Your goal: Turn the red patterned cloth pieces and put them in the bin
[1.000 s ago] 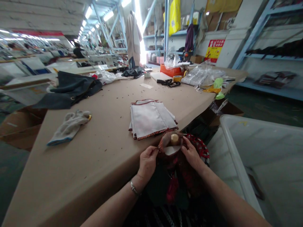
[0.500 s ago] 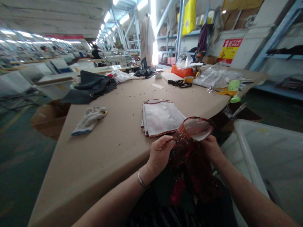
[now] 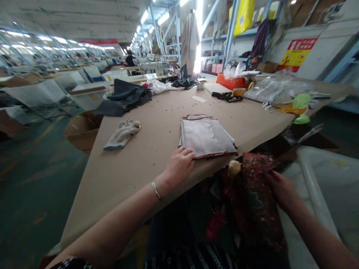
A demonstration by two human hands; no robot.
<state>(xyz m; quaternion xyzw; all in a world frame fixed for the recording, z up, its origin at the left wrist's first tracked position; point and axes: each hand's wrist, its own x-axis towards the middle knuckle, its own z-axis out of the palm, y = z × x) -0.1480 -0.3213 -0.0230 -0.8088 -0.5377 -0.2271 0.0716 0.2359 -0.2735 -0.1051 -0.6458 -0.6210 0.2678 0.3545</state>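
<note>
A stack of folded pale grey fabric pieces (image 3: 207,136) with dark red patterned edging lies near the table's front edge. At its near left corner is my left hand (image 3: 180,162), fingers curled over the edge and closed on the top piece's corner; the thumb is mostly hidden. My right hand (image 3: 282,190), to the right and below the table edge, pinches a dark red patterned fabric piece (image 3: 258,198) that hangs down in front of my lap. Beside that fabric shows a pale round object (image 3: 234,169) whose kind I cannot tell.
A work glove (image 3: 122,134) and dark folded cloth (image 3: 125,98) lie on the left of the brown table (image 3: 146,160). At the back right are an orange bin (image 3: 228,81) and clear plastic bags (image 3: 276,89). A white tub (image 3: 322,179) stands at my right; a cardboard box (image 3: 82,129) is left.
My left hand has let go of the patterned fabric and moved left to the stack's corner. My right hand has carried the fabric right and lower. The view has shifted left.
</note>
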